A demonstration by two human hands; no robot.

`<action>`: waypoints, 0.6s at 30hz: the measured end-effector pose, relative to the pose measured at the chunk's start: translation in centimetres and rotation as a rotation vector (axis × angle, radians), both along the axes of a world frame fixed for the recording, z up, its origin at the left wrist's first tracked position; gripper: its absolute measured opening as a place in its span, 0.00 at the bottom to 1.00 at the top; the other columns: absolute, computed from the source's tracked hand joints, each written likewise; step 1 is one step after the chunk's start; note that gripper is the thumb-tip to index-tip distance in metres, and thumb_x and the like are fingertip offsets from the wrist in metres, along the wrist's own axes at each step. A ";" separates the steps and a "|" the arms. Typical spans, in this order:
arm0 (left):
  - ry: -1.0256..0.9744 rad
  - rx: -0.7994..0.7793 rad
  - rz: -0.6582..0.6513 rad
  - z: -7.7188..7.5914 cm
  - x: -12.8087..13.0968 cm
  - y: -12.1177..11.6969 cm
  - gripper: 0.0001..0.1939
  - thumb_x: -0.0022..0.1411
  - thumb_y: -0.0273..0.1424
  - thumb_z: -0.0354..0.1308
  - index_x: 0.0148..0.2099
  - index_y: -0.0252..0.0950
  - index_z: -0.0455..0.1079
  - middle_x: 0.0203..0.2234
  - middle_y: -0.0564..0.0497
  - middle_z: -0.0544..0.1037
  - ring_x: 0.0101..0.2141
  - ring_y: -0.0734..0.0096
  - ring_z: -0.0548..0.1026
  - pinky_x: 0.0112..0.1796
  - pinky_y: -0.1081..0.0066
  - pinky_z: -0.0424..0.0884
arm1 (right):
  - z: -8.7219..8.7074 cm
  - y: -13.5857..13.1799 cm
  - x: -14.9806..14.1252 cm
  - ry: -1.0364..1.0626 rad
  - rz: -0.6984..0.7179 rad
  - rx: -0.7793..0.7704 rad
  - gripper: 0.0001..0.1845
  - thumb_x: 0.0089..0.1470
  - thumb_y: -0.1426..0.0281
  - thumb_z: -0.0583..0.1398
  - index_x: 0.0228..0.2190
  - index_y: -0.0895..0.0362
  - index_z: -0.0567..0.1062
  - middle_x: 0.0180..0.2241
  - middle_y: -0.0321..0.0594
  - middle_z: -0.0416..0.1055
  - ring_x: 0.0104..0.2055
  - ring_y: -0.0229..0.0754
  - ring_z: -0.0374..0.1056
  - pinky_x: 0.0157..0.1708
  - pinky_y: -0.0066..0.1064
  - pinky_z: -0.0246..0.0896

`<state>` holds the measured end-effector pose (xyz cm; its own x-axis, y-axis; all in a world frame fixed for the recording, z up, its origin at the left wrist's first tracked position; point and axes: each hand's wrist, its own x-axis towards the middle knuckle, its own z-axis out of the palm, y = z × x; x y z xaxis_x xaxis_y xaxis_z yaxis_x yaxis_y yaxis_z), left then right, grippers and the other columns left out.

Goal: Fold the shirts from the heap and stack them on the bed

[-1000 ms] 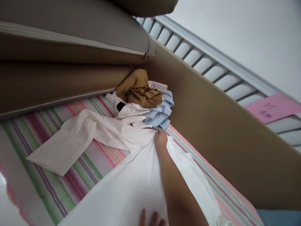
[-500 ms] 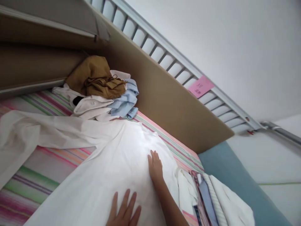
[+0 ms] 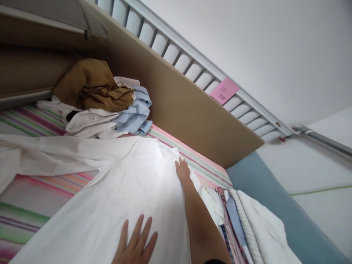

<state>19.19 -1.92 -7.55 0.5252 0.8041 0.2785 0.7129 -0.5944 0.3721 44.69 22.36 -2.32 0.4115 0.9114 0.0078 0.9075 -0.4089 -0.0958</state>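
A white long-sleeved shirt (image 3: 132,183) lies spread on the striped sheet, one sleeve stretched out to the left. My left hand (image 3: 136,244) rests flat on the body of the shirt, fingers spread and palm down. Farther up, near the collar and shoulder, my right hand (image 3: 182,171) lies on the cloth with its fingers stretched out. Neither hand appears to grip the fabric. My right forearm covers part of the shirt's right side.
Crumpled clothes, brown trousers (image 3: 96,84) and a light blue shirt (image 3: 137,112) among them, are heaped at the back left. A row of folded clothes (image 3: 244,223) lies at right. Behind stand a brown board (image 3: 187,106) and a railing with a pink note (image 3: 224,90).
My right hand has slid up the shirt toward the collar, its arm reaching farther in. My left hand stays flat on the cloth. The view has shifted slightly.
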 end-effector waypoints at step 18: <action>-0.206 -0.364 -0.085 7.0 -1.4 -1.0 0.26 0.61 0.36 0.50 0.61 0.46 0.58 0.63 0.49 0.52 0.63 0.56 0.47 0.59 0.49 0.49 | 5.5 -19.6 6.7 0.093 -0.271 0.270 0.29 0.52 0.65 0.46 0.48 0.71 0.70 0.46 0.62 0.70 0.50 0.57 0.66 0.50 0.45 0.56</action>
